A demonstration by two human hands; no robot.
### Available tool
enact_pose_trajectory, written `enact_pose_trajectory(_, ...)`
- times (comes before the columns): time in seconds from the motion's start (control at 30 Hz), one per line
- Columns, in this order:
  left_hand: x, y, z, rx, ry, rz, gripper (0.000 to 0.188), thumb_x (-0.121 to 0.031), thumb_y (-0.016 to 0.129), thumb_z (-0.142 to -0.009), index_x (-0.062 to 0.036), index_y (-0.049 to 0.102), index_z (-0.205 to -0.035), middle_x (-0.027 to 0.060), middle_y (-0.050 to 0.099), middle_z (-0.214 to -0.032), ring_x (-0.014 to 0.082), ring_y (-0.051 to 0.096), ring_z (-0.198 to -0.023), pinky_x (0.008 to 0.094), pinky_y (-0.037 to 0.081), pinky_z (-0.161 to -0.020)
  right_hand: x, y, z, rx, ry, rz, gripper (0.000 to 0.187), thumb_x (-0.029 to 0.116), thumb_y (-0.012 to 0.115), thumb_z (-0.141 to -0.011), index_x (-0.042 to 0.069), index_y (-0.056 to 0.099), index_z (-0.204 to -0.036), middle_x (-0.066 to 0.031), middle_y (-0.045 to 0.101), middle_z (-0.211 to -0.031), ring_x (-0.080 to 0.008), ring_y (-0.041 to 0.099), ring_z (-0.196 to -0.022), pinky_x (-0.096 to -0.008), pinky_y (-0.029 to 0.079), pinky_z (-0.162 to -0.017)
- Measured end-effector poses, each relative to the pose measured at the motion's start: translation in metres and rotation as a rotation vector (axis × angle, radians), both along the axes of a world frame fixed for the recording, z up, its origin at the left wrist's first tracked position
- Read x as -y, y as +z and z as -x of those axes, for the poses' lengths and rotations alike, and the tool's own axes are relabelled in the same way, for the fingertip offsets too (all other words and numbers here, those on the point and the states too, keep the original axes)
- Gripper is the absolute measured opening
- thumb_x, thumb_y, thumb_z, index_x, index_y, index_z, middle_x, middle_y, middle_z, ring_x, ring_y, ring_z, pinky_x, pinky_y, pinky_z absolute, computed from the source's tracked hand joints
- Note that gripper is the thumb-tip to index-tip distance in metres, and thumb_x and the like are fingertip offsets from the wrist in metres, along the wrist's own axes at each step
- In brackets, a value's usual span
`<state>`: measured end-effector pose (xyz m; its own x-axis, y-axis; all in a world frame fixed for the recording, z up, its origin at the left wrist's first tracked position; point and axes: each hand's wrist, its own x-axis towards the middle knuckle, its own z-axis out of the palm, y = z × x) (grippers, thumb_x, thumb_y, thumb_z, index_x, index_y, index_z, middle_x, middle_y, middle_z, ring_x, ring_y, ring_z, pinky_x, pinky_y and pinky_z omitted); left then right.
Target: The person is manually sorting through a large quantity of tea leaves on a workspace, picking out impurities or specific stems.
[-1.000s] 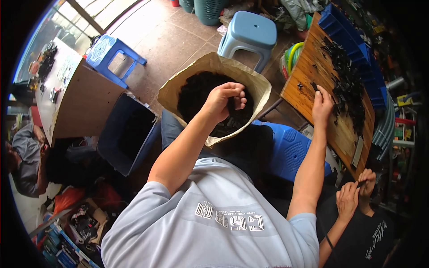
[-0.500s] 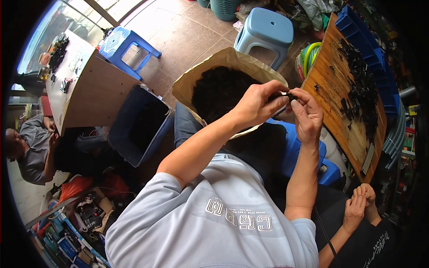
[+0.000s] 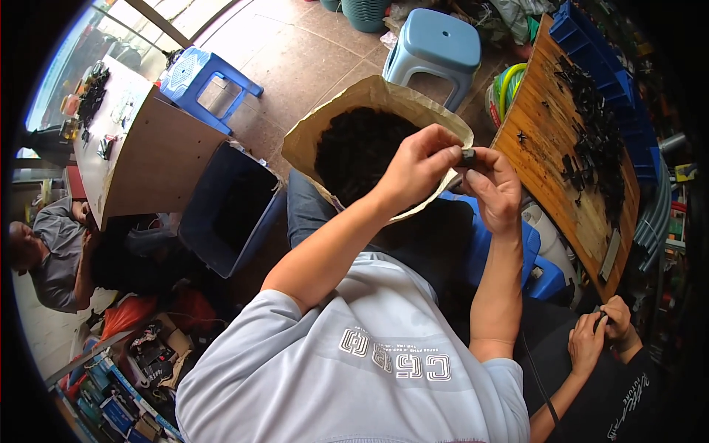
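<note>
One small dark piece is pinched by left hand and right hand alike, near the open beige sack.

A: Where does the sack stand?
B: Before the person, parts inside; the left hand is over its right side, the right hand farther right, a piece between them.
A: What lies right?
B: The table, with a heap on it, crates along its far right edge, and a co-worker at its near end.
A: And left?
B: A bin beside the sack, then a desk. One stool stands just past the desk, on the bin's far side; another stool stands beyond the sack.
</note>
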<state>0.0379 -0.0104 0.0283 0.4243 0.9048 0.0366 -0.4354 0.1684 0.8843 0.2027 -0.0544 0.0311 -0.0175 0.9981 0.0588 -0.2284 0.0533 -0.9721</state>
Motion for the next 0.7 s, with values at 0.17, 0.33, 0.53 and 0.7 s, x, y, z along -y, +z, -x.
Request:
enact_pose_trajectory(0.17,0.0,-0.001,0.009,-0.202,-0.216,-0.045,0.03,-0.02,0.064,-0.092,0.0023,0.061,-0.111,0.0011,0.061,-0.083,0.004,0.051,-0.068,0.019,0.042,-0.058,0.005,0.001,-0.009,0.241,-0.016,0.06,0.009,0.008,0.061,-0.091,0.001,0.062,-0.097,0.0011,0.058,-0.07,-0.0047,0.05,-0.059,-0.0189,0.04,-0.055)
enact_pose_trajectory(0.33,0.0,0.002,0.011,-0.526,-0.151,-0.324,0.023,-0.008,0.063,-0.085,0.0053,0.061,-0.104,0.006,0.066,-0.083,0.0068,0.054,-0.075,0.0238,0.048,-0.069,0.008,0.01,-0.003,0.285,0.052,0.13,0.01,0.008,0.056,-0.092,-0.001,0.058,-0.097,-0.0023,0.059,-0.074,-0.0065,0.052,-0.057,-0.0207,0.043,-0.05)
enact_pose_trajectory(0.53,-0.003,-0.006,-0.002,-0.657,-0.092,-0.393,0.025,-0.007,0.066,-0.08,0.0045,0.061,-0.102,0.0083,0.064,-0.076,0.0069,0.055,-0.072,0.0235,0.048,-0.066,0.005,0.011,-0.02,0.397,0.099,0.175,0.009,0.008,0.059,-0.09,0.0,0.06,-0.095,-0.0007,0.058,-0.073,-0.0061,0.053,-0.059,-0.0207,0.044,-0.054)
enact_pose_trajectory(0.7,-0.033,-0.049,0.017,-0.177,-0.015,0.008,0.035,-0.009,0.062,-0.082,0.002,0.059,-0.115,0.01,0.067,-0.091,0.0166,0.065,-0.08,0.03,0.052,-0.074,-0.041,0.015,-0.129,1.39,-0.729,-0.249,0.028,0.015,0.064,-0.085,0.001,0.063,-0.109,-0.0167,0.066,-0.102,-0.0244,0.064,-0.083,-0.0334,0.051,-0.075)
